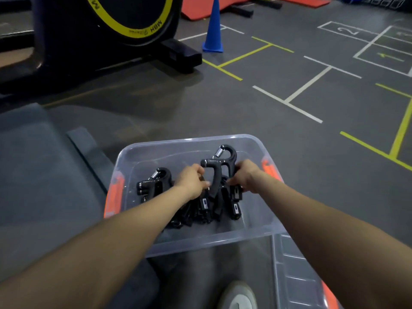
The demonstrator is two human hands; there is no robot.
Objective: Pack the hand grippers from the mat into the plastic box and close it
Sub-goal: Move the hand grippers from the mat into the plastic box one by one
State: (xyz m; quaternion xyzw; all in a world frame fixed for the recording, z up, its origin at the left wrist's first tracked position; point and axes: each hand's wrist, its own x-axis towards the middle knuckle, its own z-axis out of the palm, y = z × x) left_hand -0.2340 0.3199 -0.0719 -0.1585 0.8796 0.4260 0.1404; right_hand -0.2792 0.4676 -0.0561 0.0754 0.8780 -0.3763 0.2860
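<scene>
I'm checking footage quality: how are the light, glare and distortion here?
Head view: dim, even indoor light; faint glare on the clear plastic box rim; wide-angle bending at the edges; both hands, left hand and right hand, slightly soft; hand grippers dark but readable.

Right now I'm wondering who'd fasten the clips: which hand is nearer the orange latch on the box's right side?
Right. The right hand sits just beside the orange latch; the left hand is mid-box, farther away.
</scene>
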